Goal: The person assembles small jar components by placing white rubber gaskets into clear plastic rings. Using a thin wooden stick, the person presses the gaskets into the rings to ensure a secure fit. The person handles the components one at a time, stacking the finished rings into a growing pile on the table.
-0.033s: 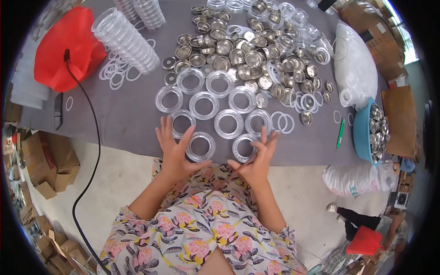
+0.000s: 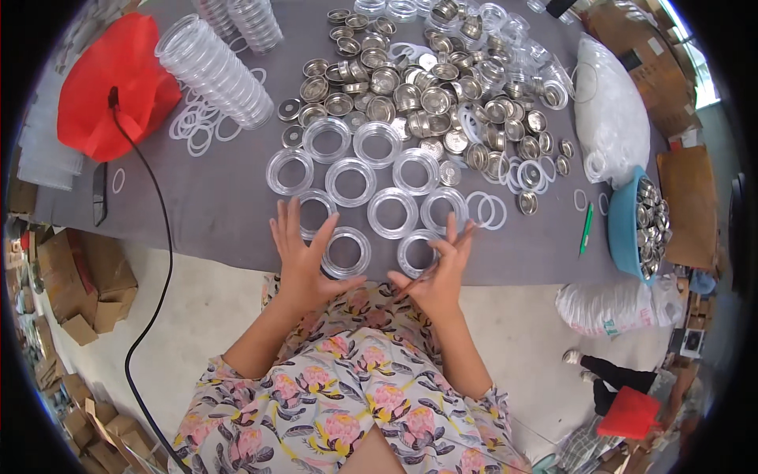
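Floral-print sleeves at the lower edge, forearms rising to the desk (image 2: pixel 221 205), grey cloth over it.

Left hand (image 2: pixel 304 257) spread flat, fingers apart, holding nothing; fingertips lie at the left rim of the near-left clear ring (image 2: pixel 345 252), and the upper fingers reach the ring above it (image 2: pixel 317 213). Right hand (image 2: pixel 442 272) loosely open, thumb and forefinger nearly meeting but clamped on nothing I can make out; it sits just right of the near-right clear ring (image 2: pixel 418 253), touching or overlapping its edge.

Key relation: both near rings lie between the two hands, each hand nearest its own ring; rings are round and lie flat, so no long axis to speak of; left hand is the nearer to the ring group as a whole.

Beyond: more clear rings set out in rough rows (image 2: pixel 392 212); then a heap of small metal cups (image 2: pixel 410 87); a toppled stack of clear lids (image 2: pixel 213 71) far left, thin white rings (image 2: pixel 197 130) beside it, red cloth (image 2: pixel 110 83) with a black cable (image 2: pixel 158 237); white bag (image 2: pixel 612 110) and blue bowl (image 2: pixel 628 229) of metal parts at right, green pen (image 2: pixel 585 229) near it.

Against the earlier frame: no difference visible; hands and rings in the same places.
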Motion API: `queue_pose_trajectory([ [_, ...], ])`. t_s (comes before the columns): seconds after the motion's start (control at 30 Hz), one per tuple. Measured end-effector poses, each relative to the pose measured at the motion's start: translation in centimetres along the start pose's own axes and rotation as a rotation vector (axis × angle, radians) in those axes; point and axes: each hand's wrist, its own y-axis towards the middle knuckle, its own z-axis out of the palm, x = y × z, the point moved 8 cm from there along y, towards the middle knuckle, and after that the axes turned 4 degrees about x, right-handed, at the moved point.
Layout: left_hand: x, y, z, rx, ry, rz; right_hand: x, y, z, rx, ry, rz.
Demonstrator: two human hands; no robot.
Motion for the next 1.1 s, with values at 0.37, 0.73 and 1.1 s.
queue_pose_trajectory([
  [0.37,1.4,4.3,-0.2,-0.004,0.109,0.002,0.6,3.8,1.4,0.094,-0.083,-0.023],
  [0.73,-7.9,12.0,0.7,0.129,-0.125,0.554,-8.5,2.3,-5.7,-0.172,0.084,0.384],
  [1.1,-16.6,14.2,15.5,0.459,0.400,0.791,-9.7,0.7,-6.5,-0.457,0.592,0.300],
])
